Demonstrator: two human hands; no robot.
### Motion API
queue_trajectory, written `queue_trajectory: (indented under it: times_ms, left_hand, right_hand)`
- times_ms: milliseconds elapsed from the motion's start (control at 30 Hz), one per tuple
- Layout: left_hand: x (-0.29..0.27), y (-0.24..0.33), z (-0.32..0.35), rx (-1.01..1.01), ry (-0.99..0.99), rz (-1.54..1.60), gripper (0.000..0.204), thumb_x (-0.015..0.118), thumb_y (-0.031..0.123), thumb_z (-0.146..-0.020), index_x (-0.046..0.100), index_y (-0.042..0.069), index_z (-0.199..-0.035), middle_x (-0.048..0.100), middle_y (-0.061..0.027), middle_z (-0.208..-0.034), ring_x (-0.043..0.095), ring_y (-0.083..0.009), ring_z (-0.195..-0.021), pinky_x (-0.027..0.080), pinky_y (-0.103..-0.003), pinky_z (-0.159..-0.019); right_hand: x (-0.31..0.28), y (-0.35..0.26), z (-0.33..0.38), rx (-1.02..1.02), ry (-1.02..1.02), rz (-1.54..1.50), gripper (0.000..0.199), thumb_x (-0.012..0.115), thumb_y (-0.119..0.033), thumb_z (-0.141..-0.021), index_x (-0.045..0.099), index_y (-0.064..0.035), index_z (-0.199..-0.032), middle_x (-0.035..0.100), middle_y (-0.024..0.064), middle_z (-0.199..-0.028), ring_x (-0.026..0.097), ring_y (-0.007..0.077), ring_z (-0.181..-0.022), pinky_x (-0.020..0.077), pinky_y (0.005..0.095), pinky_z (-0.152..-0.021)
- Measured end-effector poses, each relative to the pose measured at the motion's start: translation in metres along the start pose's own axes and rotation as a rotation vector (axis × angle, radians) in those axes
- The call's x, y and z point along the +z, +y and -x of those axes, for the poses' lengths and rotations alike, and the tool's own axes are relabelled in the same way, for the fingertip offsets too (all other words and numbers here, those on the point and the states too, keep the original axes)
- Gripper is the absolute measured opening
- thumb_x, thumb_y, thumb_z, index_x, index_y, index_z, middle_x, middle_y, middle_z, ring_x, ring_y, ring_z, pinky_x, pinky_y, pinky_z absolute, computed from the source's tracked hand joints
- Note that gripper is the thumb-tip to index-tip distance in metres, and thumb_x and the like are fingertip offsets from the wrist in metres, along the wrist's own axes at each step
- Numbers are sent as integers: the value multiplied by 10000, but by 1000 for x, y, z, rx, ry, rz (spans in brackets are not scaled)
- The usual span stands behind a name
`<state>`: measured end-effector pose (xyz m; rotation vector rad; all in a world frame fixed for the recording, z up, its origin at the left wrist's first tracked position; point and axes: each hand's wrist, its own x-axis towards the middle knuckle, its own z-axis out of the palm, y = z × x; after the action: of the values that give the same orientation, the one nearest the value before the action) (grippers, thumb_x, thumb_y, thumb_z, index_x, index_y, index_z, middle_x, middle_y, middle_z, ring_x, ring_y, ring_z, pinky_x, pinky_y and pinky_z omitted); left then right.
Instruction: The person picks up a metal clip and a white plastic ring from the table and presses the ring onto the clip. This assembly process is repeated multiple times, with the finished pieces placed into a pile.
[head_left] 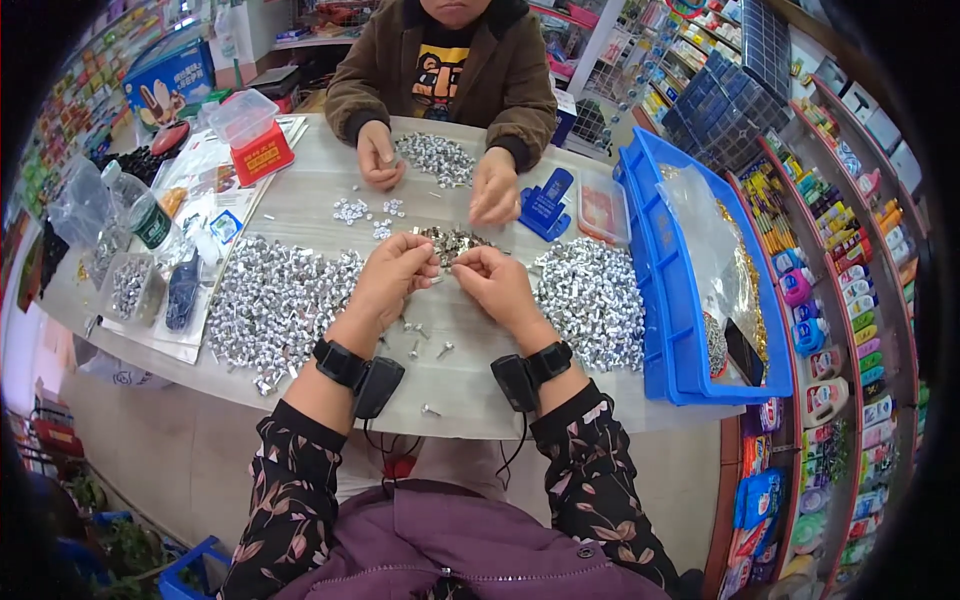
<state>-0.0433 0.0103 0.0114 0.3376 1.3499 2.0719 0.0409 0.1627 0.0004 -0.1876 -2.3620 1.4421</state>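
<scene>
Both of my hands are over the middle of the table, with thumb and fingers pinched. My left hand (393, 275) is beside a small heap of brownish metal pieces (452, 241). On the heap's near right side is my right hand (500, 288), a short gap from the left. Whatever the fingertips hold is too small to make out. A wide heap of silvery screw-like parts (275, 300) spreads left of my left forearm. Another heap of silvery parts (592, 300) lies right of my right hand. A few loose screw-like pieces (446, 349) are scattered between my wrists.
Across the table (300, 200) a person (445, 70) has both hands around a far silvery heap (436, 160). A blue crate (665, 340) stands at the right edge, near a blue plastic holder (546, 205) and a clear box (603, 207). Bottles (150, 220) and a red container (262, 155) occupy the left.
</scene>
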Motion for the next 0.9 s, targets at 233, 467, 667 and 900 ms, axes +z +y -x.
queue_trajectory:
  times_ms: [233, 467, 667, 900]
  left_hand:
    - [4, 2, 2, -32, -46, 33, 107, 537, 124, -892, 539, 49, -969, 591, -22, -796, 554, -66, -653, 468, -172, -558]
    - [7, -1, 6, -64, -155, 165, 94, 538, 116, -891, 539, 45, -953, 590, -23, -785, 568, -79, -656, 491, -189, -571]
    - [7, -3, 10, -23, -122, 191, 92, 542, 120, -889, 532, 40, -933, 597, -45, -788, 591, -113, -656, 503, -218, -589]
    - [19, -13, 16, 249, 3, -281, 116, 512, 117, -901, 510, 8, -938, 591, -55, -750, 588, -116, -621, 492, -231, -550]
  right_hand:
    - [-9, -10, -1, 125, -81, -553, 142, 630, -134, -825, 634, -6, -886, 636, 9, -782, 556, 68, -659, 449, 206, -615]
    - [-9, -20, 6, 132, -94, -628, 153, 630, -113, -833, 606, 1, -933, 622, 23, -839, 562, 77, -716, 457, 193, -661]
    - [2, -22, 12, 112, -29, -633, 142, 624, -103, -838, 603, 0, -934, 625, 26, -845, 566, 70, -728, 457, 188, -675]
    - [4, -13, 8, 47, -56, -520, 121, 625, -79, -836, 595, 0, -923, 629, 26, -844, 573, 63, -729, 459, 182, -664]
